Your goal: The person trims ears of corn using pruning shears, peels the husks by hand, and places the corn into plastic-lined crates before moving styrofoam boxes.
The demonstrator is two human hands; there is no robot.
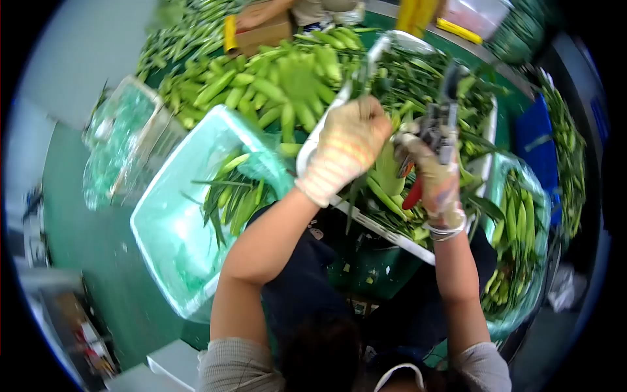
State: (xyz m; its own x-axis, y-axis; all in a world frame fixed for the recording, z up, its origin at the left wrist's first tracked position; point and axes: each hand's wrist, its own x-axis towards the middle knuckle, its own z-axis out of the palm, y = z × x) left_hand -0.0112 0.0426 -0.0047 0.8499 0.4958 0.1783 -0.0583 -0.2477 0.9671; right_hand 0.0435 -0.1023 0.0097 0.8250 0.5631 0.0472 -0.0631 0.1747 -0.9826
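Observation:
A white bin [418, 251] full of long green leaves and pale green vegetables lies in front of me. My left hand [353, 140], in a light knitted glove, is over its left part with the fingers closed at the top of a pale green vegetable [388, 168]; the exact grip is blurred. To its right, my right hand [431, 173], in a stained glove, is wrapped round a metal tool [439, 130] with a red handle. The vegetable hangs between the two hands, above the leaves.
A green-lined bin [153, 215] with leafy vegetables stands left, another lined bin [519, 261] right. Behind lie heaped pale green vegetables [268, 88] and a cardboard box [264, 36] with another person's hand on it. A blue crate [537, 147] stands far right.

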